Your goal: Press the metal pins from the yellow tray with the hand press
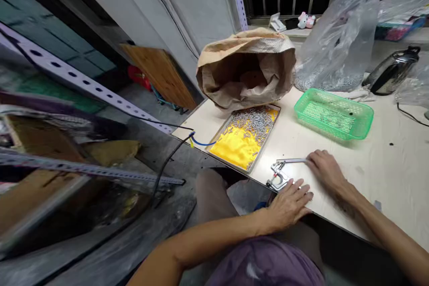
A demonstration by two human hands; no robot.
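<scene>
A silvery metal fitting (280, 173) with a long flat arm, a spring and a small red part lies at the front edge of the table. My right hand (325, 168) rests on the tabletop with its fingers closed at the end of that arm. My left hand (290, 202) lies at the table edge, fingers stretched out and slightly apart, its fingertips beside the fitting's body. To the left, a shallow tray (261, 154) with a yellow lining holds many small metal pins or screws (256, 123).
A brown paper sack (248, 62) lies open behind the tray. A green plastic basket (335, 132) with small metal pieces stands at the right. Farther back are a clear plastic bag (342, 35) and an electric kettle (390, 71). Cables (170, 154) hang off the table's left edge.
</scene>
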